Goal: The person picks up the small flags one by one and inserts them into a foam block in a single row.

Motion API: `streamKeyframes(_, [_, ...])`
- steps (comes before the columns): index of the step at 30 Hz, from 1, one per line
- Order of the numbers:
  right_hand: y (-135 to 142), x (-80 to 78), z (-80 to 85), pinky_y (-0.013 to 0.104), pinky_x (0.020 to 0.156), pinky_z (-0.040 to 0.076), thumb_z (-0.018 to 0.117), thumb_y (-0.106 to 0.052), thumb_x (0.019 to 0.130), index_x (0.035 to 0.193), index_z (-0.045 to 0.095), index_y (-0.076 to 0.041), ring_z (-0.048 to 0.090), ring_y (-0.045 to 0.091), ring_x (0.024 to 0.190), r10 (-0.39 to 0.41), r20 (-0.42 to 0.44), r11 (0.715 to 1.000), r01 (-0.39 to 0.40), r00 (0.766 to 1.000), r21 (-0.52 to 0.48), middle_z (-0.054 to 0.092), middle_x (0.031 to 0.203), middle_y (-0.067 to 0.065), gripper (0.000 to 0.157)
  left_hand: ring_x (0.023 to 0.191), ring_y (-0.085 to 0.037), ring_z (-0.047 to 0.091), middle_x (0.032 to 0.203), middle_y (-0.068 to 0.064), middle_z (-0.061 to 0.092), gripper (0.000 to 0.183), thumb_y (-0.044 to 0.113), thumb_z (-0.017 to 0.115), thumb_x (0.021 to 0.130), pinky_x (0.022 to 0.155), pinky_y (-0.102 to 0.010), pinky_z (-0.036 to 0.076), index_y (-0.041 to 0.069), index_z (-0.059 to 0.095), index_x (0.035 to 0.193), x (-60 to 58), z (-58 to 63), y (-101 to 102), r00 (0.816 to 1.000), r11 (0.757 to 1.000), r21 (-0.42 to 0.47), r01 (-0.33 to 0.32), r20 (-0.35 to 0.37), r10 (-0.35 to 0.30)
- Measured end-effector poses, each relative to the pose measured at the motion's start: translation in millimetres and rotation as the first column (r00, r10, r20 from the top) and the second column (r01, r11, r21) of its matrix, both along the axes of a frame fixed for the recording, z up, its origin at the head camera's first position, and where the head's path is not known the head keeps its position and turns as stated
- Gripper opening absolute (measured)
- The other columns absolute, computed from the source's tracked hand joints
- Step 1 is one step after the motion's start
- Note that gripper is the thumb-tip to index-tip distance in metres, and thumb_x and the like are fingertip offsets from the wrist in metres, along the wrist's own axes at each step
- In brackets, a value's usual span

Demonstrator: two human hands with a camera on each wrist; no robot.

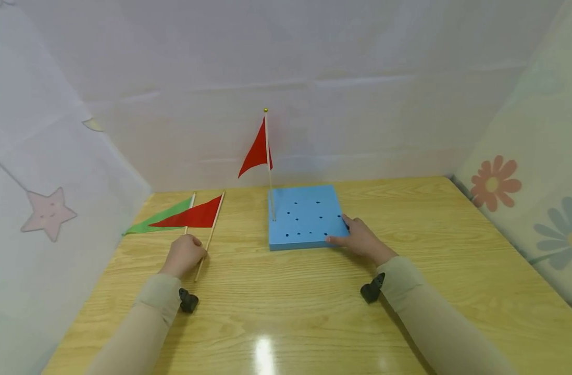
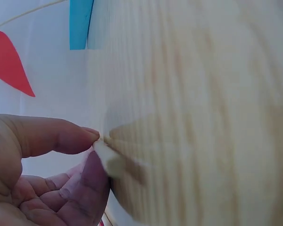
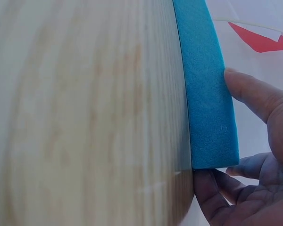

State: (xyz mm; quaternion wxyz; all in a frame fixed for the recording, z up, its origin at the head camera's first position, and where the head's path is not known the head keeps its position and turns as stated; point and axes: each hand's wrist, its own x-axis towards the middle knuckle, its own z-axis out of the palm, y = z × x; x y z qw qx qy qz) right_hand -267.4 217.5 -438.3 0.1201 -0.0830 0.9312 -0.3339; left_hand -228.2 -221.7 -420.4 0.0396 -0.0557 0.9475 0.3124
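Note:
My left hand (image 1: 185, 255) pinches the thin wooden stick (image 2: 106, 157) of a red pennant flag (image 1: 199, 214) low down, thumb and forefinger close over the table. A green flag (image 1: 161, 217) lies partly under the red one, the lower part of its stick hidden by the hand. At the near right corner of a blue block with small holes (image 1: 307, 219), my right hand (image 1: 363, 239) grips the edge. Its thumb (image 3: 250, 89) rests on the top face and the fingers are against the side. Another red flag (image 1: 258, 151) stands upright at the block's left side.
The block and flags are on a wood-grain table (image 1: 286, 302). White cloth (image 1: 361, 120) rises behind the table, and printed side panels with a star (image 1: 48, 213) and flowers (image 1: 494, 183) stand left and right.

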Motion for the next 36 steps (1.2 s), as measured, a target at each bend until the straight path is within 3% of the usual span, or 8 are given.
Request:
streamKeyframes(3, [-1, -0.7, -0.5, 0.06, 0.115, 0.031, 0.071, -0.044, 0.097, 0.159, 0.014, 0.012, 0.03, 0.053, 0.144, -0.004, -0.001, 1.0, 0.004, 1.0, -0.003, 0.026, 0.153, 0.042, 0.101, 0.092, -0.036, 0.062, 0.104, -0.024, 0.068, 0.026, 0.005, 0.066, 0.084, 0.08, -0.047, 0.053, -0.011, 0.066, 0.105, -1.1, -1.8, -3, 1.0, 0.999, 0.035, -0.019, 0.002, 0.019])
streamKeyframes(6, [-2, 1.0, 1.2, 0.061, 0.115, 0.031, 0.072, -0.043, 0.098, 0.159, 0.014, 0.012, 0.031, 0.053, 0.143, -0.004, 0.002, 1.0, 0.004, 1.0, -0.003, 0.027, 0.153, 0.043, 0.1, 0.093, -0.035, 0.06, 0.106, -0.024, 0.065, 0.026, 0.004, 0.065, 0.086, 0.078, -0.043, 0.053, -0.011, 0.065, 0.108, 1.8, -3.9, -4, 0.998, 0.99, 0.126, -0.056, 0.019, 0.054])
streamKeyframes(12, [-2, 1.7, 0.7, 0.061, 0.114, 0.032, 0.072, -0.043, 0.097, 0.159, 0.015, 0.012, 0.031, 0.054, 0.143, 0.001, 0.003, 1.0, -0.001, 1.0, -0.006, 0.027, 0.152, 0.043, 0.1, 0.087, -0.026, 0.06, 0.108, -0.023, 0.063, 0.028, 0.003, 0.06, 0.092, 0.071, -0.031, 0.051, -0.012, 0.063, 0.116, 8.0, -7.3, -2, 0.995, 0.954, 0.284, -0.096, 0.033, 0.09])
streamKeyframes(16, [-1, 1.4, -0.9, 0.061, 0.114, 0.032, 0.072, -0.043, 0.097, 0.159, 0.015, 0.012, 0.032, 0.054, 0.143, -0.002, 0.003, 1.0, 0.002, 1.0, -0.001, 0.027, 0.152, 0.043, 0.1, 0.088, -0.02, 0.061, 0.113, -0.023, 0.063, 0.034, 0.001, 0.058, 0.097, 0.072, -0.025, 0.054, -0.016, 0.059, 0.127, 7.9, -5.3, 3, 0.995, 0.909, 0.406, -0.096, 0.033, 0.09])
streamKeyframes(20, [-1, 0.9, -0.8, 0.061, 0.114, 0.032, 0.072, -0.043, 0.098, 0.159, 0.015, 0.012, 0.032, 0.054, 0.142, -0.002, -0.001, 1.0, 0.002, 1.0, -0.004, 0.027, 0.153, 0.043, 0.1, 0.098, -0.024, 0.062, 0.114, -0.022, 0.06, 0.037, 0.0, 0.056, 0.102, 0.08, -0.027, 0.057, -0.019, 0.052, 0.134, 7.6, 3.9, 11, 0.996, 0.855, 0.513, -0.083, 0.03, 0.079])
streamKeyframes(28, [0, 1.5, -0.7, 0.061, 0.114, 0.032, 0.072, -0.041, 0.098, 0.159, 0.015, 0.012, 0.032, 0.054, 0.143, -0.008, 0.002, 1.0, 0.008, 1.0, -0.013, 0.027, 0.153, 0.042, 0.098, 0.096, -0.015, 0.059, 0.109, -0.014, 0.058, 0.034, -0.001, 0.056, 0.104, 0.091, -0.035, 0.057, -0.016, 0.051, 0.134, 7.0, 13.6, 35, 0.994, 0.809, 0.586, -0.036, -0.062, 0.09])
streamKeyframes(36, [-1, 1.3, -0.7, 0.06, 0.115, 0.031, 0.072, -0.042, 0.097, 0.158, 0.015, 0.012, 0.032, 0.052, 0.143, -0.01, 0.003, 1.0, 0.01, 1.0, -0.02, 0.027, 0.153, 0.042, 0.1, 0.099, -0.019, 0.057, 0.117, -0.02, 0.056, 0.032, -0.004, 0.056, 0.102, 0.093, -0.038, 0.056, -0.015, 0.052, 0.132, 3.2, 14.8, 62, 0.982, 0.813, 0.583, 0.005, -0.155, 0.105])
